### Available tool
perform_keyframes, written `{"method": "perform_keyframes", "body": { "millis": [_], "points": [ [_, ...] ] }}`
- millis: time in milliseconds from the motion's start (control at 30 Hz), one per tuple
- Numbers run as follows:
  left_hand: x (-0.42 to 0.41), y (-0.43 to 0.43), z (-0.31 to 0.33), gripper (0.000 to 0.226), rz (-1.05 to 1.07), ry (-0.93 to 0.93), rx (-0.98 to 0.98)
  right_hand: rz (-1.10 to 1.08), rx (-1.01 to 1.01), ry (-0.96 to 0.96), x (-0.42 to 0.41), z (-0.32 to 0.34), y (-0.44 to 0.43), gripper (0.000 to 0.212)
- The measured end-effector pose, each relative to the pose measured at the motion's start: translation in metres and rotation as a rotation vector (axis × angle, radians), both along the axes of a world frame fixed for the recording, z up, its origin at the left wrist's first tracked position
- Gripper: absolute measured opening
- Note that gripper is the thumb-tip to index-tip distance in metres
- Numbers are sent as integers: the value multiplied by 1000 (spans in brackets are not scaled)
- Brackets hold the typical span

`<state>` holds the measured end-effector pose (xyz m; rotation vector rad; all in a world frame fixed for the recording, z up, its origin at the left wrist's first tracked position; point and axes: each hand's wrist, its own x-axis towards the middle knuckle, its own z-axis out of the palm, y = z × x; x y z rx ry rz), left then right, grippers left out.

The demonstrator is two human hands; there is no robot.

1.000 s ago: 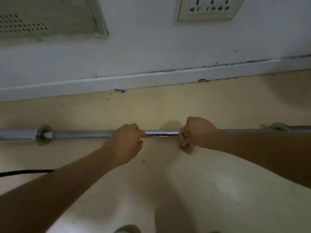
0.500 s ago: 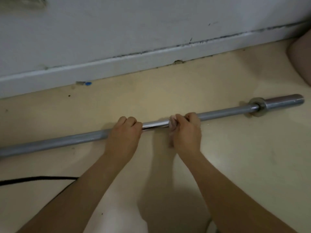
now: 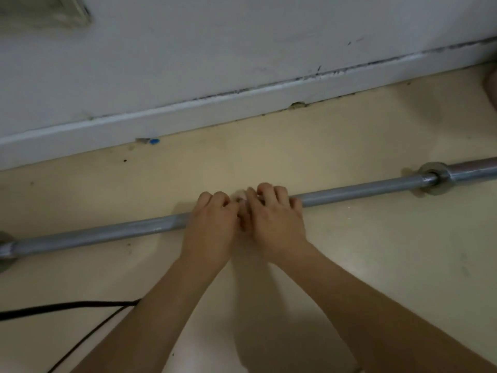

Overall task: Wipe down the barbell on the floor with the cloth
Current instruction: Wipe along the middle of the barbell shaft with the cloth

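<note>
On the head view I see the bar flat on the floor, running from 9 o'clock up to 3 o'clock, along the skirting at 12. At centre the left hand curls its fingers over the bar, gripping it. The right hand, touching the left, wraps the bar too, a pale scrap of cloth bunched under its fingers. A black cable lies at 8 o'clock.

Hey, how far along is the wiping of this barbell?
Nothing is plainly finished: the barbell looks equally grey on both sides. In hand: the left hand and right hand grip its middle side by side, a pale bit of cloth showing between them. To do, likely: both stretches out to the collars.
</note>
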<state>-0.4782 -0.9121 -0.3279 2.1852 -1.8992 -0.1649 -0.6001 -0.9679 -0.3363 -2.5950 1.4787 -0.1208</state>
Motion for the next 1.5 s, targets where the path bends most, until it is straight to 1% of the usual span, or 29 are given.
{"method": "perform_keyframes", "body": {
  "millis": [33,100,133,200,267,300,400,467,500,567,633,667,733,767,833,867,933,1000,1033,1067,1100,1167,1233,1300,1367,1400,1467,1500],
  "points": [
    [2,1,0,19,-4,8,-4,93,-7,10,3,0,2,35],
    [11,5,-2,17,30,47,-7,170,-63,-21,-9,2,-7,36],
    [16,8,-5,14,53,60,-12,159,-98,-34,-23,1,-13,32],
    [21,12,-10,11,68,50,-21,30,-126,-59,-47,2,-23,29],
    [19,11,-11,7,58,42,-20,-72,-119,-50,-42,-1,-24,29],
    [17,10,-11,5,53,49,-19,-65,-116,-38,-28,-4,-20,26],
    [15,12,-11,10,33,75,-18,65,22,-24,20,-8,15,23],
    [15,18,-12,14,16,84,-9,171,14,-1,18,-3,23,17],
    [15,21,-12,16,13,86,-3,166,1,22,5,2,18,16],
    [14,27,-12,19,0,82,13,8,18,116,-23,12,1,25],
    [14,30,-13,20,-26,76,6,-137,4,123,-33,13,-6,22],
    [13,30,-13,20,-36,81,5,-127,-13,96,-27,10,0,25],
    [13,30,-10,17,-42,73,-20,26,5,23,-2,1,26,39],
    [13,31,-10,14,-48,68,-40,103,-3,-13,7,-1,37,39],
    [13,33,-9,13,-62,64,-54,202,-8,-12,4,6,36,25],
    [14,34,-9,16,-56,67,-48,186,-11,39,-7,12,25,23],
    [17,30,-10,22,-49,82,-9,22,-22,157,-34,17,2,28],
    [18,24,-11,22,-33,83,38,-135,-63,132,-50,17,-7,29],
    [18,20,-9,22,-28,70,57,-145,-95,89,-46,15,-5,29],
    [17,16,-7,21,-21,53,74,-105,-88,44,-33,12,1,27],
    [17,14,-6,17,-12,38,79,-40,-35,-8,-16,6,11,26],
    [19,9,-1,8,17,72,69,44,54,-78,12,1,26,32],
    [23,8,2,18,26,118,97,111,69,-80,14,4,16,23],
    [31,18,4,21,43,79,56,68,0,-10,-10,7,-2,15],
    [42,30,-2,31,98,64,37,-45,-31,53,-36,11,-14,19],
    [47,35,-5,33,109,73,44,-78,-7,40,-39,12,-13,21],
    [52,38,-8,32,95,79,30,-98,130,-29,-13,15,1,12],
    [52,35,-9,31,82,78,13,-63,206,-104,11,15,11,17]
  ]
}}
